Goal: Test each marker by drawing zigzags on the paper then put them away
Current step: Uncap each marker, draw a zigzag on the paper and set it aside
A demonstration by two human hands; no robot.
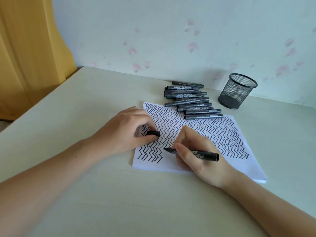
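A white paper pad (246,166) lies on the table, mostly filled with rows of black zigzags. My right hand (201,161) grips an uncapped black marker (205,153), its tip touching the paper near the lower middle, pointing left. My left hand (124,132) rests on the pad's left edge and pinches the black marker cap (153,133). Several capped black markers (191,101) lie in a pile at the pad's far edge. An empty black mesh pen cup (236,90) stands upright to the right of the pile.
The pale table (85,194) meets a floral wall (171,40) right behind the markers and cup. A yellow curtain (25,48) hangs beyond the table's left edge.
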